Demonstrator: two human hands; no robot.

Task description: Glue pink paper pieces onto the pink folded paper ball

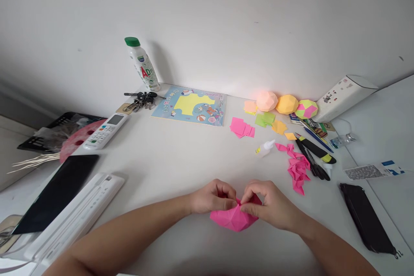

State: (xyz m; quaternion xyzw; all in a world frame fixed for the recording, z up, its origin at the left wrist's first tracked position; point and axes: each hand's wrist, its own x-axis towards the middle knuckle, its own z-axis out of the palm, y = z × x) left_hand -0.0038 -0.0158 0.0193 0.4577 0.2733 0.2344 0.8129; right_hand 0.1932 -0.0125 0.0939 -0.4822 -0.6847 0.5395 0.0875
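A pink folded-paper piece (pixel 233 218) rests low on the white table (pixel 168 159), near the front middle. My left hand (pixel 211 197) pinches its upper left edge with curled fingers. My right hand (pixel 270 203) pinches its top right edge, thumb and forefinger pressed together. Both hands meet over the paper's top. To the right lies a heap of small pink folded units (pixel 297 168).
Pink paper squares (pixel 242 127), green and orange squares, three paper balls (pixel 286 104), a glue bottle (pixel 265 148), pens and scissors (pixel 315 155) lie behind and right. A black case (pixel 365 217) is at right. Remote, keys, bottle, tablet and a white device sit left.
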